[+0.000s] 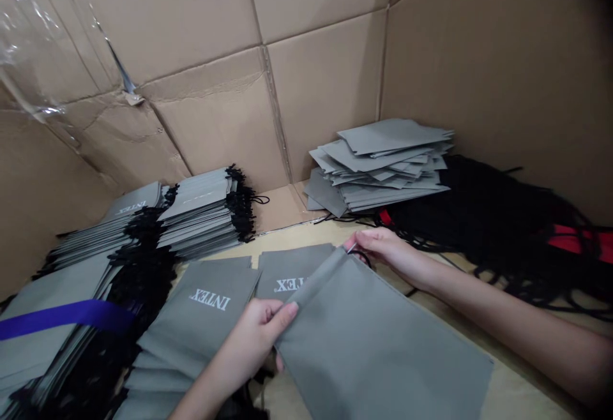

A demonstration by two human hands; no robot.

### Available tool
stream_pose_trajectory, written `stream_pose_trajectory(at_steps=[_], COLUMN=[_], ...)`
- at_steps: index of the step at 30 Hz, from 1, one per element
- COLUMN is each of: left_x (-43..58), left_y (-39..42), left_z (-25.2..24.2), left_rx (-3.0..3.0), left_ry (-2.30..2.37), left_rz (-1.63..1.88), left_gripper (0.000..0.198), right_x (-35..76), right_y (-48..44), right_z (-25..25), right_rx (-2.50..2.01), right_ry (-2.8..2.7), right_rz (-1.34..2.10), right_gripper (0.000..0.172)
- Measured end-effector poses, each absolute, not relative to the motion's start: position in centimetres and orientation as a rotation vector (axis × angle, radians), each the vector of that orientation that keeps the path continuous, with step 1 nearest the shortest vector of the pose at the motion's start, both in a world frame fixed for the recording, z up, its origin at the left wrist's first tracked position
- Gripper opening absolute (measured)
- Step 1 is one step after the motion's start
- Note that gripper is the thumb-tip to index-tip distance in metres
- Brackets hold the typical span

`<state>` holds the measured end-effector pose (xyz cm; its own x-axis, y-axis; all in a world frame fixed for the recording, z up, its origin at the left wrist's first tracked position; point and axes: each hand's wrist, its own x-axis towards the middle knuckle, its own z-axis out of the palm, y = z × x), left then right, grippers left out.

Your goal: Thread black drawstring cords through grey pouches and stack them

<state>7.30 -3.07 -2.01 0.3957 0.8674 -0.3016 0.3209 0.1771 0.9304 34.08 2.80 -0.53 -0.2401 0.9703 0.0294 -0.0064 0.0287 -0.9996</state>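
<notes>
Grey drawstring bag (378, 343) stretches between left hand (249, 337), pinching one edge, and right hand (383, 251), pinching its far corner.

A gray fabric bag (378, 350), rectangular, upward face unprinted, lies flat with its top hem raised, pinched by the left hand (253, 337) and right hand (387, 254). A black drawstring cord (363, 256) exits at the hem's right end.

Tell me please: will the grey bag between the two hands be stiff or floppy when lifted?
Probably floppy: the grey fabric bag bends between the left hand and right hand. Likely light too: it looks thin.
</notes>
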Motion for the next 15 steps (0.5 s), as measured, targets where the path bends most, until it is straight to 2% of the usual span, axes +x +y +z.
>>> stream_pose_trajectory(at_steps=[5, 10, 15], left_x=[7.4, 7.4, 7.5], left_y=[-3.3, -3.4, -3.6], left_z=[-0.9, -0.1, 0.0], left_rx=[1.48, 1.552, 1.605], left_ry=[1.227, 1.254, 1.243], left_rz=[0.591, 0.627, 0.658], left_gripper=[0.051, 0.052, 0.052], right_x=[35.5, 36.5, 37.3], right_y=[3.5, 3.9, 4.2], right_z=[0.3, 1.1, 1.6], right_rx=[-1.021, -0.982, -0.964], right_ry=[-1.133, -0.908, -0.783], right_rz=[1.239, 1.297, 1.3], right_gripper=[0.037, 0.024, 0.024])
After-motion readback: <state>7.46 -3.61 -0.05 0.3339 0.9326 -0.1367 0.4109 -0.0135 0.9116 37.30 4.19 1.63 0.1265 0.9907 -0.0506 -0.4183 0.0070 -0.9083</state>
